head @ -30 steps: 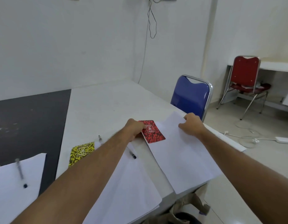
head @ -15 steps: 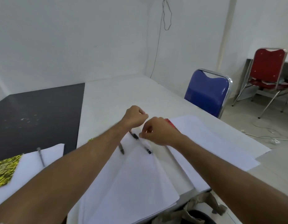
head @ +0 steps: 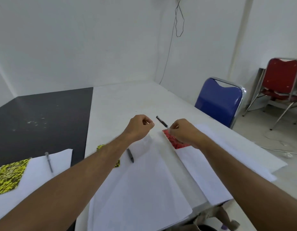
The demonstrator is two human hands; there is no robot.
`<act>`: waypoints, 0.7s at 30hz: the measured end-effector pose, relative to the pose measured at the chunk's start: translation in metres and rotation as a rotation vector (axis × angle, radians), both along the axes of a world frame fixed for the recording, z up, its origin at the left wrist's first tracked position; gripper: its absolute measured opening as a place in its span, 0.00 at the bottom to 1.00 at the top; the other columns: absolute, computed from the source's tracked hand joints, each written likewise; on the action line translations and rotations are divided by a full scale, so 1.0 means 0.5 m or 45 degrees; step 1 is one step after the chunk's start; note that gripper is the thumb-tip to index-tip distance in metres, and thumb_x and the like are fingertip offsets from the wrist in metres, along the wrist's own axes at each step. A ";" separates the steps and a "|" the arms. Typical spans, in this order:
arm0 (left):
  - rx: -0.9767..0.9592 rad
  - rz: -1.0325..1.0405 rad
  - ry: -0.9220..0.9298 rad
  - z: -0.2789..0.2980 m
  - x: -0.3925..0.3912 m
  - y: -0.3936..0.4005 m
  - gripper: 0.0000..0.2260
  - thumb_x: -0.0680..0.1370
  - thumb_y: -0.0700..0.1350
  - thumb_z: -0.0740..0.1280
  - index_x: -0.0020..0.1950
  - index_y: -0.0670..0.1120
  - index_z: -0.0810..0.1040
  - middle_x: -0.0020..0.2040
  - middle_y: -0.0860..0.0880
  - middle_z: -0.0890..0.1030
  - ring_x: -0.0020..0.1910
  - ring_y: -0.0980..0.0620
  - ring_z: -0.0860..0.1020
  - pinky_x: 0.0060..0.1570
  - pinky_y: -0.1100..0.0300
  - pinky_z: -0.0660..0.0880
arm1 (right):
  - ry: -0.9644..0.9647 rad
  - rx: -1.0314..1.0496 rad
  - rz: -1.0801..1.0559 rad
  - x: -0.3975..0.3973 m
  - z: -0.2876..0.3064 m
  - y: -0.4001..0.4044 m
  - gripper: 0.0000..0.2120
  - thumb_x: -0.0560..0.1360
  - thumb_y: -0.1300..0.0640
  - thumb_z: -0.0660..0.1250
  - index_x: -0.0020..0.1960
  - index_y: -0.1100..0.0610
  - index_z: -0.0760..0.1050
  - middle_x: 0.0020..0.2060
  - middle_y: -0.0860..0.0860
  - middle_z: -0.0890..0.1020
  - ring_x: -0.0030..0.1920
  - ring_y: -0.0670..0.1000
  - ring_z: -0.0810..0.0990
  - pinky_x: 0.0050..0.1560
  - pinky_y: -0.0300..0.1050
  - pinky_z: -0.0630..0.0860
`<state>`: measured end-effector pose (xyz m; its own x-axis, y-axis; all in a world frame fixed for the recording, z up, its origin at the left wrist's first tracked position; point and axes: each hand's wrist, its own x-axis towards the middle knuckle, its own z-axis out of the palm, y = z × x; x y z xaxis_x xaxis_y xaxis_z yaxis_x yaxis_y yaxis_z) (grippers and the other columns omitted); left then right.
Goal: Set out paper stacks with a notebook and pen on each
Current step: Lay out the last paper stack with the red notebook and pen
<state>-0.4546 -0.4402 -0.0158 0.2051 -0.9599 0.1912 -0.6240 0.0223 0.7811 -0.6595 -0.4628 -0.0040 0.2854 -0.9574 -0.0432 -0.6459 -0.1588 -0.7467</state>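
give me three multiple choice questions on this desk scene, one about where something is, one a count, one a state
1. Where does the red notebook lie?
A. on the right-most paper stack
B. on the blue chair
C. on the black tabletop

2. How many pens show?
A. one
B. three
C. five

3. What is the right hand doing?
A. lying flat and open
B. pinching a pen
C. gripping the chair

Answers:
1 A, the notebook sits at that stack's far left corner.
2 B, a pen on the left stack, a pen on the middle stack, and the held pen.
3 B, its fingers close on the pen's lower end.
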 end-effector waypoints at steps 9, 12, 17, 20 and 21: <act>0.238 -0.189 -0.427 -0.014 -0.138 -0.135 0.24 0.81 0.53 0.67 0.72 0.41 0.75 0.70 0.44 0.77 0.70 0.45 0.75 0.69 0.52 0.71 | 0.029 -0.075 -0.310 -0.112 -0.061 -0.099 0.10 0.85 0.54 0.58 0.62 0.56 0.72 0.53 0.52 0.76 0.51 0.53 0.76 0.50 0.47 0.75; 0.325 -0.256 -0.564 -0.013 -0.168 -0.169 0.21 0.81 0.55 0.65 0.70 0.44 0.77 0.68 0.44 0.79 0.68 0.44 0.75 0.70 0.49 0.71 | 0.076 -0.048 -0.314 -0.111 -0.069 -0.111 0.13 0.84 0.55 0.56 0.60 0.60 0.76 0.54 0.54 0.80 0.53 0.55 0.79 0.56 0.51 0.78; 0.285 -0.225 -0.624 -0.042 -0.199 -0.196 0.04 0.75 0.52 0.67 0.44 0.52 0.78 0.46 0.49 0.81 0.54 0.44 0.81 0.58 0.47 0.79 | 0.010 0.021 -0.314 -0.123 -0.075 -0.117 0.13 0.83 0.59 0.58 0.57 0.61 0.80 0.52 0.56 0.83 0.52 0.56 0.81 0.56 0.51 0.80; 0.236 -0.189 -0.517 -0.068 -0.203 -0.193 0.08 0.74 0.50 0.66 0.50 0.51 0.82 0.55 0.50 0.82 0.61 0.43 0.77 0.60 0.50 0.75 | -0.048 0.064 -0.310 -0.129 -0.077 -0.118 0.11 0.82 0.62 0.58 0.55 0.60 0.79 0.53 0.55 0.82 0.54 0.55 0.81 0.58 0.51 0.80; 0.213 -0.168 -0.494 -0.076 -0.204 -0.191 0.09 0.75 0.50 0.66 0.53 0.51 0.82 0.57 0.49 0.81 0.62 0.43 0.75 0.60 0.51 0.74 | -0.063 0.071 -0.312 -0.130 -0.078 -0.120 0.10 0.82 0.62 0.58 0.55 0.59 0.78 0.53 0.54 0.81 0.54 0.55 0.80 0.58 0.50 0.80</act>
<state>-0.5565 -0.5355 -0.0540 0.0228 -0.9973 0.0696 -0.8719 0.0142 0.4895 -0.7245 -0.5226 -0.0427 0.0486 -0.9948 -0.0900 -0.6222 0.0403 -0.7818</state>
